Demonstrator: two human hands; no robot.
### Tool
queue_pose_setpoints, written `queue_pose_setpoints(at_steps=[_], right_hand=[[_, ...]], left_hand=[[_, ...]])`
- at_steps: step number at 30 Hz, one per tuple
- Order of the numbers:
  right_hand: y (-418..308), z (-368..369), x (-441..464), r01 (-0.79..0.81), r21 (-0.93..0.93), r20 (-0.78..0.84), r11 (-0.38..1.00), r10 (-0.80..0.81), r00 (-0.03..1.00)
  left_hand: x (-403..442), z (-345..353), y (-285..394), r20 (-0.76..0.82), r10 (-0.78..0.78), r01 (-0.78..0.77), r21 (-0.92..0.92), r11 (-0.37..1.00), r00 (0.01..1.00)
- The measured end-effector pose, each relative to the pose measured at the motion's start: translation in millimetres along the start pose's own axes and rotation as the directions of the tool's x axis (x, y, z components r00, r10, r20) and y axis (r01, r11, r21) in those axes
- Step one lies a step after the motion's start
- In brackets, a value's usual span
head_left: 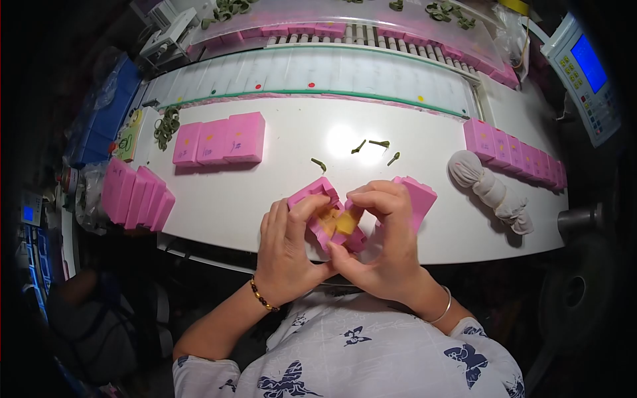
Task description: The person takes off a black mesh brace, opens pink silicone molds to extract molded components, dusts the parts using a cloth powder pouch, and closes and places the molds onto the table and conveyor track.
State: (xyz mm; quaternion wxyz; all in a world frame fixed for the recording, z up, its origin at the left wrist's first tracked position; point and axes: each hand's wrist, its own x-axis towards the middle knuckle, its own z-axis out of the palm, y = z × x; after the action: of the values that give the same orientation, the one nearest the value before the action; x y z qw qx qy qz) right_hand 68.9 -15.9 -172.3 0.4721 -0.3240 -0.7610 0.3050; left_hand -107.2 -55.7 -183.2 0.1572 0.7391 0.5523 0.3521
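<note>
Near the table's front edge, my left hand (286, 235) is closed around a pink block-shaped mold piece (306, 191) with a hollowed, yellowish inside. My right hand (385, 232) pinches a smaller pink-and-yellow piece (346, 221) against it, thumb below and index finger above. The fingers cover much of both pieces, so I cannot tell how far they are joined. Just behind my right hand lies another pink mold piece (419, 199) on the white table (292, 142). Small dark-green parts (358, 146) lie scattered beyond my hands, one (318, 164) closest to the left-hand piece.
Pink blocks with handwriting (219, 139) stand at back left; several more (136, 196) lean at the left edge. A row of pink blocks (514, 154) and a bundled white cloth (491, 192) lie right. Green parts (166, 128) are heaped left. A roller conveyor (361, 36) runs behind.
</note>
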Motion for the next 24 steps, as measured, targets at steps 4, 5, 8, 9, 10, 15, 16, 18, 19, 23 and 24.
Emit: queue_pose_setpoints(at_steps=[4,5,8,9,10,15,16,18,19,23,24], right_hand=[[-15.0,-16.4,6.0,-0.042,0.004,0.062,0.999,0.041,0.997],[-16.4,-17.9,6.4,-0.034,-0.020,0.101,0.999,0.036,0.994],[-9.6,-7.7,-3.0,-0.090,-0.108,0.102,0.990,0.101,0.990],[-7.9,-4.7,-4.0,-0.092,-0.108,0.100,0.990,0.103,0.990],[-6.5,-2.0,-4.4,-0.067,-0.196,0.088,0.978,0.086,0.992],[-4.0,0.6,-3.9,-0.023,-0.317,0.082,0.948,0.051,0.995],[-5.1,-0.7,-4.1,-0.046,-0.280,0.080,0.959,0.071,0.994],[-8.8,-6.1,-2.2,-0.071,-0.243,0.082,0.968,0.093,0.992],[-12.3,-10.9,-1.0,-0.063,-0.255,0.114,0.965,0.095,0.989],[-10.8,-13.1,-2.0,-0.070,-0.308,0.170,0.949,0.127,0.977],[-10.7,-12.7,-2.0,-0.069,-0.308,0.170,0.949,0.126,0.977]], left_hand=[[-2.4,4.1,-0.6,-0.029,0.029,-0.028,0.044,0.999,0.999],[-3.0,5.3,-0.9,-0.037,0.036,-0.034,0.062,0.998,0.999],[-3.3,7.5,3.7,-0.066,0.011,-0.006,0.075,0.997,0.998],[-3.8,8.3,4.1,-0.064,0.012,-0.007,0.075,0.997,0.998],[-4.2,8.8,4.5,-0.073,0.015,-0.007,0.105,0.994,0.997],[-7.4,13.9,6.0,-0.116,0.041,-0.021,0.168,0.986,0.992],[-8.1,15.2,5.7,-0.124,0.048,-0.026,0.177,0.984,0.991],[-7.9,15.7,6.4,-0.132,0.052,-0.027,0.185,0.982,0.990],[-8.1,15.1,7.8,-0.129,0.050,-0.026,0.179,0.983,0.990],[-9.0,20.0,8.1,-0.162,0.058,-0.032,0.163,0.986,0.985],[-9.1,21.4,8.1,-0.163,0.059,-0.032,0.163,0.986,0.985]])
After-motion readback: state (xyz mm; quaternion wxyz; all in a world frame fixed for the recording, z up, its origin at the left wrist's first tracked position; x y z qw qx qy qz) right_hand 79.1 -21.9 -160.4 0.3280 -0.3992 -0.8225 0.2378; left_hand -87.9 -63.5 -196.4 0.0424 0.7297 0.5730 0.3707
